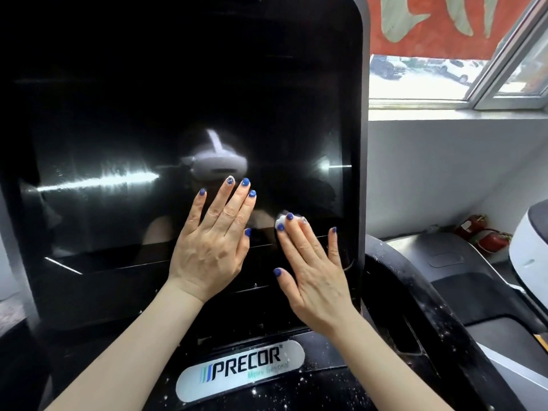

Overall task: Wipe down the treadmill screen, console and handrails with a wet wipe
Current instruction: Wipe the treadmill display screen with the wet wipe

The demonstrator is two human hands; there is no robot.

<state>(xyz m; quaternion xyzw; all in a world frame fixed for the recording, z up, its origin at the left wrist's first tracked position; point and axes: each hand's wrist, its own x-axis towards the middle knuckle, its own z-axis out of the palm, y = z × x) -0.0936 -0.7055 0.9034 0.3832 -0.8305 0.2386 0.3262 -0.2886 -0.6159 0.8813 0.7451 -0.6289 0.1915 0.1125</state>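
Both hands lie on the lower part of the dark treadmill screen (pixel 184 114), at centre frame. The left hand (pixel 213 244) is flat, fingers straight and spread, holding nothing. The right hand (pixel 314 271) presses a small white wet wipe (pixel 281 221) against the glass under straight fingertips, near the screen's lower right corner. Streaks on the glass suggest wiping is under way; the console (pixel 341 390) around the Precor badge (pixel 240 370) at the bottom looks speckled and unwiped. No handrail can be told apart. A neighbouring treadmill (pixel 462 268) and red fire extinguishers (pixel 486 232) sit right, out of the way.
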